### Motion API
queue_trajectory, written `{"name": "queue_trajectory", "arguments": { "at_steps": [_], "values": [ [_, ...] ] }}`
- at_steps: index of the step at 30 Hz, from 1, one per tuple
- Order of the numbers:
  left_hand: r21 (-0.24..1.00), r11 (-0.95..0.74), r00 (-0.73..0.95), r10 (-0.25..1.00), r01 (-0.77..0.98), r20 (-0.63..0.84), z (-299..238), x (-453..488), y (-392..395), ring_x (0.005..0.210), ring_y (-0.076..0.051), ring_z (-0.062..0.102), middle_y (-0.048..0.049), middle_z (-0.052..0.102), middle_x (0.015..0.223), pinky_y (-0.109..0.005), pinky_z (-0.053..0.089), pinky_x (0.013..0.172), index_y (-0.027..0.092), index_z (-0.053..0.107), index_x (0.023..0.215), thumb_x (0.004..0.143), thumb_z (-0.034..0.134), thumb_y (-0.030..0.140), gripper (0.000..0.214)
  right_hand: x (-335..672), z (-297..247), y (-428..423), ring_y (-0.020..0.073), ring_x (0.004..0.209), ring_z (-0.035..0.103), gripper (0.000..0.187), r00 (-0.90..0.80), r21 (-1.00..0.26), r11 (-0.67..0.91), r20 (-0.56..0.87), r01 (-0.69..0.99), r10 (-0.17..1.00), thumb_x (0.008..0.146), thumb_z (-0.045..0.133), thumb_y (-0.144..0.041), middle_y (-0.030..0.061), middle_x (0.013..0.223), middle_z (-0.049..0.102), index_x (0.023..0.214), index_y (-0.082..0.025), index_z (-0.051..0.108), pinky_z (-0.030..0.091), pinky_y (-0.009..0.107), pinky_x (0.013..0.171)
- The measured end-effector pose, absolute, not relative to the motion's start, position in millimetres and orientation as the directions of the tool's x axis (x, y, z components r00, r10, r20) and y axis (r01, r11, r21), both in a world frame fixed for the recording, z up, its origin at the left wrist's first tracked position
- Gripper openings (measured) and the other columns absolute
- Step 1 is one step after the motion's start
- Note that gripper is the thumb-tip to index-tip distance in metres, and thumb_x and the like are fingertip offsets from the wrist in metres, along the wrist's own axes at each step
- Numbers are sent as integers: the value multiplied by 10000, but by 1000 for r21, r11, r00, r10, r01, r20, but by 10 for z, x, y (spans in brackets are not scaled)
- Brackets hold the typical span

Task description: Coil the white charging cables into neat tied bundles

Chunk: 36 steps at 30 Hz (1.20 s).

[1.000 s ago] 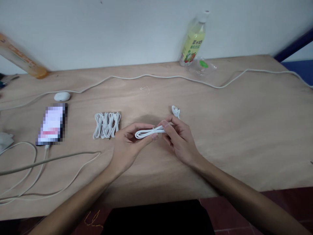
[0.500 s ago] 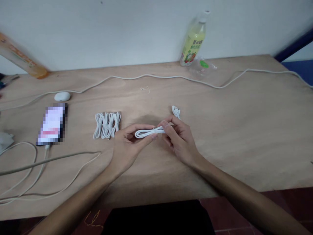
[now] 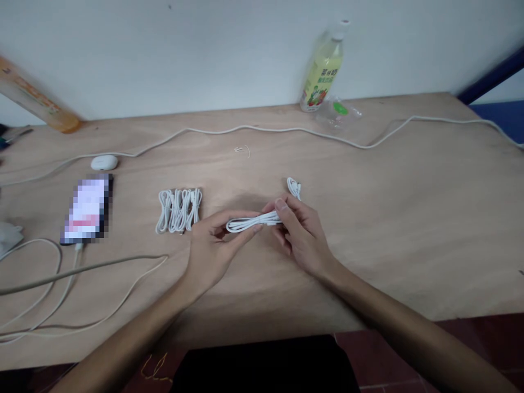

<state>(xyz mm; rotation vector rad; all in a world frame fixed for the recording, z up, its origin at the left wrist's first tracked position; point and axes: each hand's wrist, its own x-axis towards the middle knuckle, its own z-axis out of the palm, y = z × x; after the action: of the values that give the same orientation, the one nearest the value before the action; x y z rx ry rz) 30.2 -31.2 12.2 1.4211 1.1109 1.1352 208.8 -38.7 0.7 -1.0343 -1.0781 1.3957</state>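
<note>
A folded white cable lies between both my hands, just above the wooden table. My left hand pinches its looped left end with thumb and fingers. My right hand grips the right end, fingers closed round it. The cable's free tail with its plug sticks out past my right fingers. A row of several bundled white cables rests on the table just left of my left hand.
A phone on a charging lead lies at the left, a white earbud case behind it. A long white cord crosses the back of the table. A drink bottle stands by the wall, clear wrapping beside it.
Hardly anything has moved. My right fingers have shifted slightly along the cable's right end; the left hand stays put.
</note>
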Motion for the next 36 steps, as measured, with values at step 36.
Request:
{"name": "queue_trajectory", "arguments": {
  "at_steps": [36],
  "values": [
    [999, 14, 168, 986, 43, -21, 109, 280, -278, 837, -228, 861, -56, 896, 934, -348, 715, 848, 206, 876, 1036, 901, 877, 334, 186, 2099, -25, -396, 96, 527, 453, 379, -49, -991, 46, 53, -128, 997, 1042, 689, -600, -64, 675, 552, 981, -227, 720, 384, 256, 491]
  ]
}}
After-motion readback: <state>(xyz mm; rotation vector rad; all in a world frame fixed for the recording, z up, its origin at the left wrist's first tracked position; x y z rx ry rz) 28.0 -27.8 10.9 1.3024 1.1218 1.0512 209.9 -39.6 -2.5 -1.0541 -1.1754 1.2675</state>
